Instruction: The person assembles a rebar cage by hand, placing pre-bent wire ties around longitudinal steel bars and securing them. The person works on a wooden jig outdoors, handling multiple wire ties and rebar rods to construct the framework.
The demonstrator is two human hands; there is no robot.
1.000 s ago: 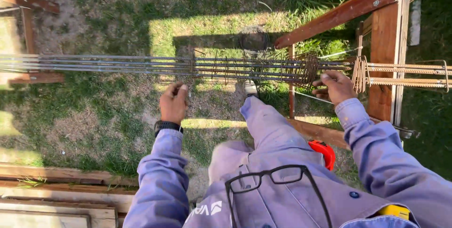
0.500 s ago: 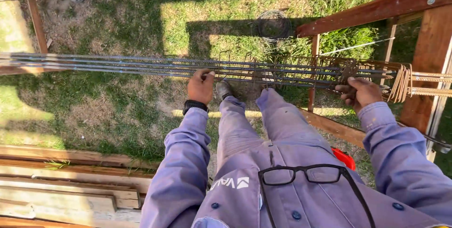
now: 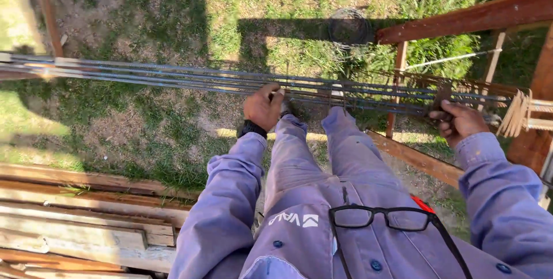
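A bundle of long steel rods (image 3: 173, 77) runs level from the left edge to the wooden trestle (image 3: 461, 17) at the right. My left hand (image 3: 262, 108) grips the near rods at the middle of the bundle. My right hand (image 3: 458, 120) holds the bundle near its right end, where thin steel stirrups (image 3: 443, 92) ring the rods. I wear a purple work suit, and black glasses (image 3: 383, 218) hang at my chest.
Grass and bare soil lie under the rods. Wooden planks (image 3: 75, 221) are stacked at the lower left. A coil of thin wire (image 3: 348, 25) lies on the grass behind the bundle. A brown beam (image 3: 420, 161) slants along the ground at my right leg.
The view has shifted left, so the trestle sits further right in frame. Both hands have stayed on the rods, the left one now tighter on the near rods.
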